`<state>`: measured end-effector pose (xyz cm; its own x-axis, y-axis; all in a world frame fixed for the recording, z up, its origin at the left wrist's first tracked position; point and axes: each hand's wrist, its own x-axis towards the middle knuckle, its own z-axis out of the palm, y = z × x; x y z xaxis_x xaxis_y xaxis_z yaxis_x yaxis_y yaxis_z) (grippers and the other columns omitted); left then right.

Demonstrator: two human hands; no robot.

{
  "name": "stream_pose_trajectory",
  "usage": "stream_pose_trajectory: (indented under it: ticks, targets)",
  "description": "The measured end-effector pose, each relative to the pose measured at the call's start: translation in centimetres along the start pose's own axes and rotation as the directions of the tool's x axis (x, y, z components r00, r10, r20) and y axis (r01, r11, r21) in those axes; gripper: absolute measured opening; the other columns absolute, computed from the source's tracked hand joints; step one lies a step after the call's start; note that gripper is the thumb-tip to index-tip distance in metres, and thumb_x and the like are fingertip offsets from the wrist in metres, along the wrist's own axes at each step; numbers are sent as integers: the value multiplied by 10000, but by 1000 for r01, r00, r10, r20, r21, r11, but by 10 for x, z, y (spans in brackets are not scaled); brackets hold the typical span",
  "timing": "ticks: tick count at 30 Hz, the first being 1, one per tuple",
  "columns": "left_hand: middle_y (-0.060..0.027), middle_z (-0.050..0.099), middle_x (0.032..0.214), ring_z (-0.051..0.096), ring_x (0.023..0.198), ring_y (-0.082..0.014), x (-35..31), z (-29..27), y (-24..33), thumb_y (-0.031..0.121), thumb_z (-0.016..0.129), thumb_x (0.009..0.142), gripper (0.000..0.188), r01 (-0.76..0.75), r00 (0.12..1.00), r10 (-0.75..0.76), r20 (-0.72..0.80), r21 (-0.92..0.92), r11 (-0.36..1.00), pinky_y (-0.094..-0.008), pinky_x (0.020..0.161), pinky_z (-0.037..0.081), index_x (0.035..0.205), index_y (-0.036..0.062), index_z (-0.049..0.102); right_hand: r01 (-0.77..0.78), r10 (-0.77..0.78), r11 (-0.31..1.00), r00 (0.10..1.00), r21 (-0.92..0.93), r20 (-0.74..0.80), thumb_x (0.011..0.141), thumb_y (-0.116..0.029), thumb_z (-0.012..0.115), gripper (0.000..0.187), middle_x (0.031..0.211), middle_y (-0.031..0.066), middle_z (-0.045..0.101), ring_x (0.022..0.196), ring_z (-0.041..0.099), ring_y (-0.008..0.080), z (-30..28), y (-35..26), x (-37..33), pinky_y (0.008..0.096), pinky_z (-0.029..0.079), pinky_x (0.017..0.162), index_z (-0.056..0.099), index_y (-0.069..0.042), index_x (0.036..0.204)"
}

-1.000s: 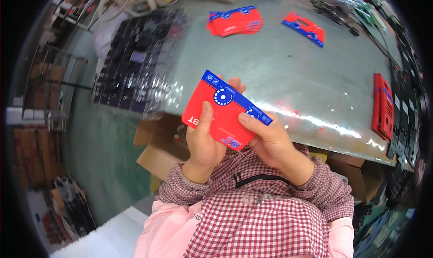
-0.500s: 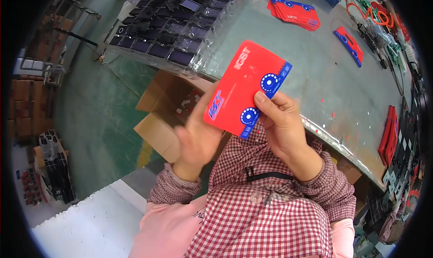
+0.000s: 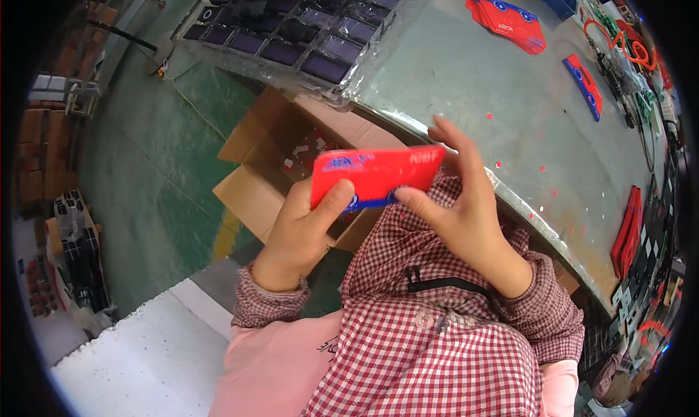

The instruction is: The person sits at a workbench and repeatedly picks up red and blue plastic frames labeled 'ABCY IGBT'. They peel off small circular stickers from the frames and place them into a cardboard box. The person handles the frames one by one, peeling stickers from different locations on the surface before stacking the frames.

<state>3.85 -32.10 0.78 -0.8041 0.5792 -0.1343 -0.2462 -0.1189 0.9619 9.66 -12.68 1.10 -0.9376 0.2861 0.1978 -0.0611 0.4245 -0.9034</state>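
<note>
Red-and-blue flat rectangular panel (image 3: pixel 382 171), held in front of the grey-green table (image 3: pixel 451 89), long axis running left-right between the hands. Left hand (image 3: pixel 300 224) pinches its left end; right hand (image 3: pixel 470 217) spreads wide at the right, thumb contact unclear from here.

The one view, a wide fisheye, looks steeply down from the person's head, the hands (image 3: pixel 293 226) close below. It takes in the desk (image 3: pixel 444 71) at upper right, floor (image 3: pixel 145 227) at left
</note>
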Motion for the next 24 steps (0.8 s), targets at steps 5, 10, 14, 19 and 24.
stream_pose_trajectory:
  ticks: [5,10,14,19,24]
  targets:
    - [-105,544,1214,504,1122,-152,-11,-32,7,198,522,971,397,137,944,-196,265,226,964,-301,974,392,1285,-40,468,-143,173,985,834,-99,524,766,-175,750,287,779,154,649,626,634,256,-5,-23,17,299,494,583,648,1,969]
    - [-168,401,1420,413,1303,-251,-8,-39,-24,330,593,911,690,1,985,63,162,-367,930,-378,1074,340,1420,-36,302,-278,212,946,919,166,334,846,-128,705,149,690,76,653,614,568,77,25,-5,9,254,471,565,643,7,833]
    - [-195,366,1446,381,1336,-318,-10,-10,-46,453,562,905,821,-92,994,107,-11,-607,789,-432,1110,303,1457,-33,196,-510,310,748,835,425,454,872,-122,687,148,781,33,661,686,574,58,44,15,-1,222,480,604,628,13,888]
    - [-208,399,1419,442,1285,-299,-4,-8,-64,314,374,1020,533,-67,988,-44,-149,-665,744,-427,1060,378,1408,-45,301,-565,322,709,792,422,519,879,-128,682,155,858,27,659,753,593,55,62,25,-3,214,495,658,622,11,911]
    - [-198,317,1483,337,1362,-306,-7,-14,-81,296,321,1033,519,-12,994,-51,-101,-536,844,-437,1124,281,1423,-41,267,-541,356,787,791,297,498,887,-168,645,200,766,78,675,685,616,102,79,29,-3,269,511,636,650,31,904]
